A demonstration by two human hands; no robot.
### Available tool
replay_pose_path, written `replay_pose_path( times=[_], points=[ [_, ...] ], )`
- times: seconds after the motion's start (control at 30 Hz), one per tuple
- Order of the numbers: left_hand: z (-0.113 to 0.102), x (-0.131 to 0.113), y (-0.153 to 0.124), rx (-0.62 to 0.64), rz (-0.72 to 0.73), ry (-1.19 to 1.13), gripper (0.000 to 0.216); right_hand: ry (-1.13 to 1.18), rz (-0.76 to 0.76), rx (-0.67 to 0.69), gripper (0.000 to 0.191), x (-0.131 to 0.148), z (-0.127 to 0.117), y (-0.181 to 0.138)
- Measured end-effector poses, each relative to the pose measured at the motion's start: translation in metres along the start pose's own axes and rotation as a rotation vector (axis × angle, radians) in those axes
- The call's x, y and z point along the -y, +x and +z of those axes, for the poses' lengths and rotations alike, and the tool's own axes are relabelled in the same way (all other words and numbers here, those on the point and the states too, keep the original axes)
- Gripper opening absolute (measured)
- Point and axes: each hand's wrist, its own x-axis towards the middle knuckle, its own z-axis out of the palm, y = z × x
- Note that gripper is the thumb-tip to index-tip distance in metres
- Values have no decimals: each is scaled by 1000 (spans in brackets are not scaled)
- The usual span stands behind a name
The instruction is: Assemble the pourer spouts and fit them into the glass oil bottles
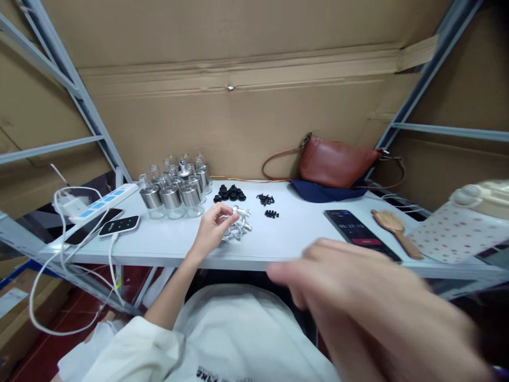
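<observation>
At the front middle of the white table (278, 241), my left hand (212, 228) is closed, thumb and fingers pinching a silver pour spout (235, 210). Below its fingertips lies a small heap of similar silver spouts (240, 229). My right hand (345, 276) is raised close to the camera, in front of the table's edge. Motion smears it, so whether its fingers hold anything does not show. Beyond the heap sit black ring-like stoppers (230, 193), a pile of small black pieces (265, 199) and a row of tiny black caps (272, 214).
Several glass bottles with steel bands (170, 196) stand at the back left; one has a spout fitted (183, 168). A power strip (105, 203) and cabled device (119, 226) lie left. Rightward are a brown bag (336, 162), phone (358, 233), hairbrush (397, 233) and dotted container (457, 228).
</observation>
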Motion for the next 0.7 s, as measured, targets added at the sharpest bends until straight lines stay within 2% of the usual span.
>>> replay_pose_path(
  times=[0.07,0.17,0.3,0.5,0.7],
  points=[
    [1,-1,-1,10,-72,-78,23,-41,-20,-48,23,-17,22,8],
    [6,-6,-4,64,-153,-233,27,-103,98,-46,15,-55,56,4],
    [14,-10,-6,112,-210,-332,33,13,250,-12,13,-93,77,-10],
    [18,-2,-3,186,-255,-305,34,72,363,-27,17,-107,85,-20],
    [21,11,-6,290,-207,-277,26,129,401,-91,24,-120,101,-30]
  ],
)
